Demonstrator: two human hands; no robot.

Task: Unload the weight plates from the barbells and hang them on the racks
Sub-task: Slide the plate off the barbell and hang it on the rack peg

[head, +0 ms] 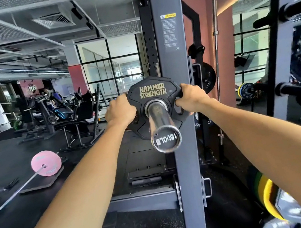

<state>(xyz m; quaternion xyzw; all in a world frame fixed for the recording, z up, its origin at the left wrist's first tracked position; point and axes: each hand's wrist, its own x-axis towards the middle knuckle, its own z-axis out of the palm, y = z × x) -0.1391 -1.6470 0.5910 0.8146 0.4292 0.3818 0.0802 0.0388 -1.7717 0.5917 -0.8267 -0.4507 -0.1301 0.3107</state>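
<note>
Head view. My left hand [120, 110] and right hand [192, 96] each grasp an opposite rim of the black weight plate [153, 95], fingers [179, 102] curled into its grip cut-outs. The plate sits on the barbell sleeve [161, 121], well inboard of the sleeve's near end and just in front of the grey rack upright [175, 70]. Progress, as I judge it: this plate is not yet slid off, and a pink plate [46, 163] on a floor barbell also awaits unloading. Legible: "HAMMER STRENGTH" on the plate; "1500LB" on the sleeve end cap.
</note>
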